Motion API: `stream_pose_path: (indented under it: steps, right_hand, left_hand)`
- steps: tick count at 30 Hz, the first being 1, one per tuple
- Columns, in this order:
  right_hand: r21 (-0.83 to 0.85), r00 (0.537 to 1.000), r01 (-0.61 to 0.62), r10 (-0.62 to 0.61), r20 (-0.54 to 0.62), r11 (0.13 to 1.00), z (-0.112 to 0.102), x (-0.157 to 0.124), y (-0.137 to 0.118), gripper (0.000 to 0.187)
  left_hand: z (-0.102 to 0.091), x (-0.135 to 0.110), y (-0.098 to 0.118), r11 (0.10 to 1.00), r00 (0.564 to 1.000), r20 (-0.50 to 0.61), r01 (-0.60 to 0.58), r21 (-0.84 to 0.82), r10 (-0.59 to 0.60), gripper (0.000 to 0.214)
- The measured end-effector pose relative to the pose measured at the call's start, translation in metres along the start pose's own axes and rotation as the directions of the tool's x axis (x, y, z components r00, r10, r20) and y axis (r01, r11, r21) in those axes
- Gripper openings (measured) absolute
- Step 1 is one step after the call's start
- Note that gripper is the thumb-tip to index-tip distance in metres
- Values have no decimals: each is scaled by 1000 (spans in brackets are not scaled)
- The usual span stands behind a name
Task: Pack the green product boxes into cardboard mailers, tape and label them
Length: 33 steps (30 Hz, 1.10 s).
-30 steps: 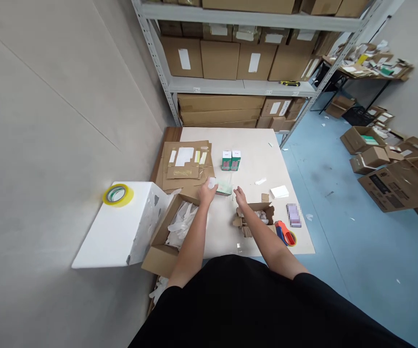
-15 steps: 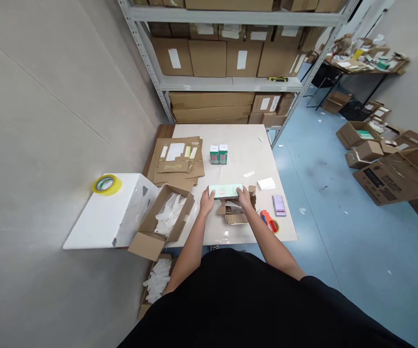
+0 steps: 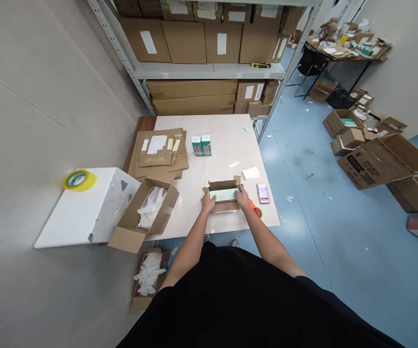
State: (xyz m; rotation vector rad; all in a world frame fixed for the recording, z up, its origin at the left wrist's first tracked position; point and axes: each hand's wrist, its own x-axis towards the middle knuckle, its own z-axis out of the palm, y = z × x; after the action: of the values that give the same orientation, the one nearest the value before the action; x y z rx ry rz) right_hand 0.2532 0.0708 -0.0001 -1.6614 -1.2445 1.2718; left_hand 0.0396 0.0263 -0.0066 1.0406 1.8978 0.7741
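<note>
A long pale green box (image 3: 223, 195) lies inside a small open cardboard box (image 3: 219, 185) near the front of the white table (image 3: 226, 140). My left hand (image 3: 208, 202) grips the green box's left end, fingers curled round it. My right hand (image 3: 242, 196) grips its right end in the same way. Two small green-and-white boxes (image 3: 201, 145) stand upright farther back on the table.
An open carton of white packing bags (image 3: 151, 212) hangs over the table's left front corner, beside a white block (image 3: 85, 212) bearing a yellow tape roll (image 3: 78, 179). Flattened cardboard (image 3: 160, 153) lies at back left. A tape dispenser (image 3: 255, 209), a purple item (image 3: 263, 193) and a white pad (image 3: 251, 172) lie right. Shelving with cartons stands behind.
My left hand picked the green box up off the table, my right hand joined it, and both brought it toward me and down into the small cardboard box. The camera tilted down.
</note>
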Motion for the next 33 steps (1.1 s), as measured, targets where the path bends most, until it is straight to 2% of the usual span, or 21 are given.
stream_pose_path:
  steps: [2,5,9,12,14,17,18,20,23,25,30,33]
  right_hand:
    - [-13,1000,-7,7,-4,1000,-3,-4,4,73]
    - [-26,1000,10,-10,-1,1000,-7,-11,7,71]
    - [-37,998,69,-70,-4,997,-11,-17,3,68]
    - [-36,992,124,-124,12,992,-14,-18,-4,66]
    - [-37,983,181,-179,47,983,-17,-19,-7,64]
    - [-53,960,243,-233,154,969,-20,-21,-6,63]
    - [-63,956,246,-231,181,967,-21,-23,-5,63]
    - [-85,957,230,-210,198,969,-22,-26,0,63]
    - [-111,966,218,-199,166,970,-24,-31,8,63]
    - [-125,965,235,-216,149,964,-25,-33,11,62]
    - [-132,945,312,-293,146,941,-27,-33,4,62]
    - [-99,920,363,-339,194,927,-19,-33,-6,62]
  left_hand:
    - [1,0,-4,999,1000,-1,15,35,-15,76]
    - [-3,-5,-12,990,995,-2,-103,98,104,78]
    - [-5,-12,-19,936,965,-26,-248,249,262,63]
    - [-3,-11,-20,883,939,60,-340,323,339,52]
    - [-3,-9,-22,845,928,167,-371,386,332,54]
    - [-8,-4,-31,803,934,290,-331,495,207,72]
    - [-9,-3,-34,796,933,316,-321,513,173,73]
    - [-11,-3,-40,798,926,344,-323,509,155,59]
    - [-8,-8,-45,825,937,299,-312,471,183,30]
    - [-4,-15,-47,843,948,239,-298,447,208,21]
    - [-3,-42,-52,864,944,130,-331,380,304,15]
    - [-8,-60,-59,874,949,71,-310,375,307,15]
